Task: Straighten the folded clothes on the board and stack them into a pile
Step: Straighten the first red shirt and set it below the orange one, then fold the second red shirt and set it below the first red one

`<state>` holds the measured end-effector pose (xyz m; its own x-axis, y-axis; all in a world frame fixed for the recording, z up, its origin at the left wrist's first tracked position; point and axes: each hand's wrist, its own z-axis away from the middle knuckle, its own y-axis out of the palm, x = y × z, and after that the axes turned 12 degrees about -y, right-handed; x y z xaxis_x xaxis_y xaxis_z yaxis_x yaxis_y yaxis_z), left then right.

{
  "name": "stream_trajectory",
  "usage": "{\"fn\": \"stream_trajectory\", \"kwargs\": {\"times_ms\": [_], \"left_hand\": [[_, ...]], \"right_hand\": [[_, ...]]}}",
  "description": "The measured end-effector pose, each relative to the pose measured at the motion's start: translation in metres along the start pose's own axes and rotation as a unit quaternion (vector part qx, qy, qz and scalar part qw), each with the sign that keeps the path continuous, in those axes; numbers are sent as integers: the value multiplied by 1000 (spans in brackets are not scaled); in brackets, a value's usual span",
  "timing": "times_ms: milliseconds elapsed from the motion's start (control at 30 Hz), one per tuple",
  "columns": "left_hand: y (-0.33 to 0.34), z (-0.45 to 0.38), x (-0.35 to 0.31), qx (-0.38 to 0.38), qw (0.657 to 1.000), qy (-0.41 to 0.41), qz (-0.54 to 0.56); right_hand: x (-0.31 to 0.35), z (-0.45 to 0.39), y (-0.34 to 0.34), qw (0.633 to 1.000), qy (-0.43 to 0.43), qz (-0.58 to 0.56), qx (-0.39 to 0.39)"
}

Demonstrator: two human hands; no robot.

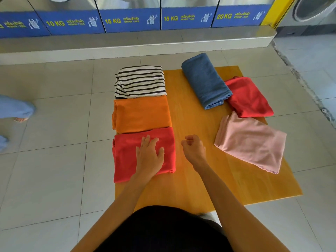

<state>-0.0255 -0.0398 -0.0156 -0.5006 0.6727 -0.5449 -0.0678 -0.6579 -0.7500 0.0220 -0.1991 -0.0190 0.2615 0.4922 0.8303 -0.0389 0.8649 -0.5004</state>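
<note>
A yellow wooden board (192,128) lies on the tiled floor. Along its left edge three folded clothes sit in a straight column: a striped one (140,81) farthest, an orange one (141,114) in the middle, a red one (125,157) nearest. My left hand (150,154) lies flat, fingers spread, on that near red cloth. My right hand (193,149) hovers over bare board beside it, fingers curled, holding nothing. On the right side lie a blue cloth (205,80), a second red cloth (248,97) and a pink cloth (251,142), all askew.
A raised step (138,42) and a row of washing machines with blue labels (131,20) run along the far side. Another person's foot and blue trouser leg (16,110) stand at the left edge. Tiled floor surrounds the board.
</note>
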Motion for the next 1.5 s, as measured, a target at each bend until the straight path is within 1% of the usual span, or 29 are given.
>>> {"fn": "stream_trajectory", "kwargs": {"times_ms": [167, 267, 400, 533, 600, 667, 767, 833, 867, 933, 1000, 1067, 1167, 1233, 1333, 1400, 1467, 1500], "left_hand": [[15, -1, -52, 21, 997, 56, 44], [30, -1, -91, 54, 993, 75, 75], [57, 1, -146, 101, 987, 61, 112], [88, -6, -200, 141, 980, 27, 140], [103, -14, -223, 155, 978, 11, 140], [118, -23, -245, 161, 977, 0, 139], [137, -36, -274, 156, 979, -7, 130], [147, -41, -286, 148, 980, -29, 128], [151, -42, -290, 145, 980, -39, 129], [157, -44, -295, 142, 980, -56, 130], [162, -44, -294, 142, 978, -72, 136], [164, -43, -290, 147, 974, -86, 151], [164, -38, -285, 154, 967, -89, 180], [161, -32, -281, 165, 964, -89, 187], [158, -27, -268, 160, 962, -112, 193], [154, -25, -258, 158, 957, -141, 200], [149, -21, -249, 161, 948, -165, 219], [146, -20, -246, 163, 944, -172, 231]], "right_hand": [[-3, -17, -48, 996, -8, -37, -81], [-10, -33, -85, 990, -2, -60, -125], [-33, -63, -145, 981, 32, -102, -161], [-57, -94, -209, 975, 58, -82, -197], [-69, -111, -239, 967, 87, -105, -215], [-82, -135, -264, 951, 133, -149, -235], [-93, -177, -286, 928, 211, -208, -224], [-94, -202, -287, 897, 249, -316, -185], [-94, -212, -284, 878, 262, -366, -163], [-98, -230, -276, 855, 275, -421, -125], [-95, -242, -272, 847, 286, -438, -95], [-93, -254, -269, 842, 289, -448, -84], [-91, -264, -261, 811, 281, -508, -66], [-91, -268, -257, 802, 273, -528, -62], [-85, -274, -254, 799, 272, -533, -57], [-81, -276, -257, 794, 262, -545, -54], [-72, -269, -265, 794, 233, -559, -53], [-66, -263, -271, 800, 213, -558, -61]]}}
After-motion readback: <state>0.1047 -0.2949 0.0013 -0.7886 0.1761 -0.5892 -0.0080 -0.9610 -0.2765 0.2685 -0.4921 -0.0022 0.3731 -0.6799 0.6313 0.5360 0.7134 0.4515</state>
